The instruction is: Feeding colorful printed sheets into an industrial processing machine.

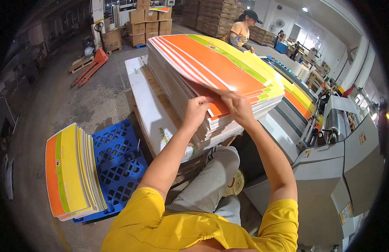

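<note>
A tall stack of large printed sheets [232, 71], orange, green and yellow, stands in front of me on a pallet. The near corner of its upper sheets is bent up, and a lower orange sheet shows in the gap. My right hand [238, 109] is closed on the raised edge, its fingertips partly hidden. To its left, my left hand [197, 111] pinches the sheet edge at the near left corner. Both hands are close together. How many sheets each hand holds cannot be made out.
A grey machine [316, 168] stands at right, with printed sheets on its feed bed. Blue plastic pallet [119, 151] at lower left bears a smaller stack [68, 168]. Farther off are a red pallet jack [93, 67], cardboard boxes [144, 23] and a person [240, 33] beyond the stack.
</note>
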Motion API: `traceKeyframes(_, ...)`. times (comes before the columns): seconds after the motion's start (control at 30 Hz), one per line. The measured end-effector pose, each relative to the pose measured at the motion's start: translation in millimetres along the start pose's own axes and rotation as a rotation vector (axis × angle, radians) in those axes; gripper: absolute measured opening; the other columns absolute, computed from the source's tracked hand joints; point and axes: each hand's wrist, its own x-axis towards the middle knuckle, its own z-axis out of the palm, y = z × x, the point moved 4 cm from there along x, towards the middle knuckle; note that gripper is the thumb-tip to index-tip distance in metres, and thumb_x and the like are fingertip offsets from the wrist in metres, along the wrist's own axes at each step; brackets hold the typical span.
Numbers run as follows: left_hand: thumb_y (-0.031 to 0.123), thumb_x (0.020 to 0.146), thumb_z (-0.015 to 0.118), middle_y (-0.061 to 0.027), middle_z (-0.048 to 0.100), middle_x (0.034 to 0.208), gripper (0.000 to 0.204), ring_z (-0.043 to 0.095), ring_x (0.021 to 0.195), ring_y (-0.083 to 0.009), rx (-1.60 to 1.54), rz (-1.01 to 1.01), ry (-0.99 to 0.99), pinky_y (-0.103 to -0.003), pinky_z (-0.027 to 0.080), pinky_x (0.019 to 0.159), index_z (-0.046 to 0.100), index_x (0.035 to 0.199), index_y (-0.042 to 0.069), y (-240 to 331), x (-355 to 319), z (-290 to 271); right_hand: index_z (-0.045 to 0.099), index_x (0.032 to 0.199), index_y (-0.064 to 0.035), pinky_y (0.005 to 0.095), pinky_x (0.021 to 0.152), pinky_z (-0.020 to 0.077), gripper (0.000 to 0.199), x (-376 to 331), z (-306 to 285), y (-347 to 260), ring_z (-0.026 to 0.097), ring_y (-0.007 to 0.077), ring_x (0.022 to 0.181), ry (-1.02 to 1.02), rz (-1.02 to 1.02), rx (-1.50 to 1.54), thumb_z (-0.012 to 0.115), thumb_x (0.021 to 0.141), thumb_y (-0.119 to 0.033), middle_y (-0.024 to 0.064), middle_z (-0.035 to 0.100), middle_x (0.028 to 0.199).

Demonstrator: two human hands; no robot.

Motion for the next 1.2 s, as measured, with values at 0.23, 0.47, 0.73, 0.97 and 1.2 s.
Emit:
traceKeyframes(0.23,0.001,0.072,0.048,-0.0043,0.054,0.066,0.040,0.049,0.060,-0.0091,-0.152,0.035,0.148,-0.023,0.040,0.054,0.045,0.111,-0.005,-11,-2,-2,0.060,0.097,-0.0032,0.0358,0.079,0.0432,0.020,-12,7,14,0.053,0.0295,0.091,0.013,-0.100,-0.153,0.052,0.082,-0.014,0.0108,0.058,0.103)
traceKeyframes(0.47,-0.002,0.075,0.048,-0.0054,0.052,0.076,0.058,0.048,0.062,-0.0099,-0.301,0.000,0.222,-0.021,0.041,0.055,0.022,0.127,-0.005,-9,-6,-3,0.056,0.104,-0.0087,0.0341,0.076,0.0448,0.034,-14,5,-15,0.054,0.0243,0.089,0.112,-0.367,-0.402,0.055,0.071,-0.004,0.0082,0.056,0.106)
traceKeyframes(0.73,0.013,0.084,0.049,-0.0092,0.058,0.083,0.030,0.057,0.068,-0.0115,-0.435,-0.029,0.004,-0.023,0.047,0.057,0.050,0.105,-0.007,0,-5,-11,0.058,0.103,-0.0073,0.0365,0.079,0.0424,0.030,-18,6,-14,0.051,0.0278,0.093,0.093,-0.315,-0.185,0.056,0.072,-0.007,0.0110,0.048,0.117)
traceKeyframes(0.97,0.020,0.073,0.059,-0.0106,0.058,0.099,0.029,0.050,0.094,-0.0286,0.691,0.463,-0.210,-0.038,0.040,0.084,0.060,0.095,0.001,31,-24,-14,0.062,0.094,-0.0035,0.0323,0.074,0.0418,0.028,5,8,19,0.054,0.0248,0.085,0.129,0.089,-0.050,0.057,0.079,-0.026,0.0117,0.057,0.098)
traceKeyframes(1.2,0.026,0.067,0.064,-0.0093,0.055,0.106,0.034,0.043,0.105,-0.0273,0.917,0.612,-0.391,-0.037,0.032,0.092,0.062,0.092,0.003,39,-25,-15,0.060,0.090,0.0032,0.0304,0.062,0.0423,0.033,9,-7,16,0.055,0.0219,0.067,0.324,0.321,0.415,0.054,0.083,-0.028,0.0148,0.060,0.076)
